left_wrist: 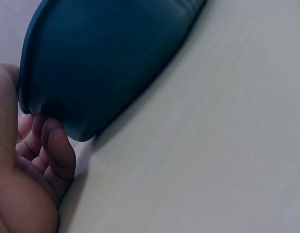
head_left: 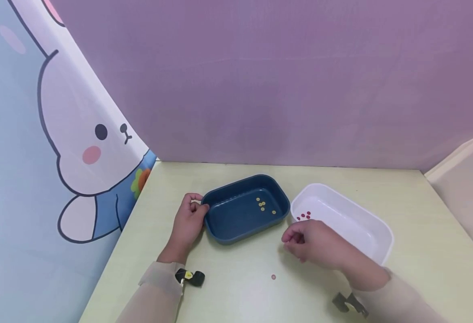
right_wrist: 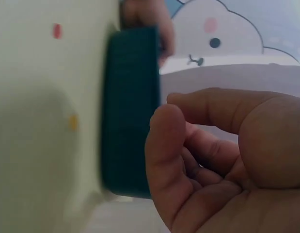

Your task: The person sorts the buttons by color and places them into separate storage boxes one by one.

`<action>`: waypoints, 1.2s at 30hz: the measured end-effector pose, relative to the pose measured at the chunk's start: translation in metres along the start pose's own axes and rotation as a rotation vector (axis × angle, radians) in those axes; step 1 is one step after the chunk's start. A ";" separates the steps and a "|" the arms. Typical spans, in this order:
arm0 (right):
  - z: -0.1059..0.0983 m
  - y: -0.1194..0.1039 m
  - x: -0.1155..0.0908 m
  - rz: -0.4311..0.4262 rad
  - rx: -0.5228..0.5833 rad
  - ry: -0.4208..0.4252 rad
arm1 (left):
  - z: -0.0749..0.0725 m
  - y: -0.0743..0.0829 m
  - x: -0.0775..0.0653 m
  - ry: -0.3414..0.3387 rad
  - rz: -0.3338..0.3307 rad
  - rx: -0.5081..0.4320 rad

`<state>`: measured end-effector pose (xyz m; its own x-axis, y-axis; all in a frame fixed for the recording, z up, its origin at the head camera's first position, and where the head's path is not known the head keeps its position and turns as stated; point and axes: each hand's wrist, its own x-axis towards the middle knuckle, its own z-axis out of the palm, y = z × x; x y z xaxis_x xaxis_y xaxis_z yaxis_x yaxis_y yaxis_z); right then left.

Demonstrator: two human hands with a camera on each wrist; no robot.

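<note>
My left hand (head_left: 189, 224) grips the left end of a dark blue tray (head_left: 228, 220), thumb over the rim and the other fingers outside. Several small yellow discs (head_left: 262, 204) lie at the tray's right side. To its right, a white tray (head_left: 353, 220) has several small red discs (head_left: 308, 213) at its left end. In front of the white tray hovers my right hand (head_left: 321, 244), fingers bent, with thumb and index tips close together and nothing visible between them. A lone reddish disc (head_left: 273, 277) lies on the table. In the right wrist view, a blurred yellow piece (right_wrist: 73, 122) also lies there.
The pale table (head_left: 228, 291) ends at a purple backdrop (head_left: 260, 112). At the left hangs a cloth (head_left: 18, 202) printed with a cartoon rabbit. The two trays stand side by side, with their near corners almost touching.
</note>
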<state>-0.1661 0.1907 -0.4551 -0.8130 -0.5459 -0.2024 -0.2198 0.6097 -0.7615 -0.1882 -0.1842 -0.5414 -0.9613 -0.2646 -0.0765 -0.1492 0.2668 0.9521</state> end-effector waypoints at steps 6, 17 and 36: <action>0.021 0.007 0.003 0.039 -0.074 0.048 | 0.000 0.002 -0.001 -0.004 0.002 -0.004; 0.046 0.023 0.008 0.052 -0.213 0.133 | 0.000 0.005 -0.004 -0.010 -0.012 -0.011; 0.057 0.022 0.010 0.119 -0.241 0.195 | -0.003 -0.001 -0.003 -0.006 -0.004 -0.022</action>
<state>-0.1482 0.1656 -0.5091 -0.9233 -0.3569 -0.1419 -0.2196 0.7937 -0.5673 -0.1847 -0.1862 -0.5414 -0.9621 -0.2601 -0.0820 -0.1480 0.2456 0.9580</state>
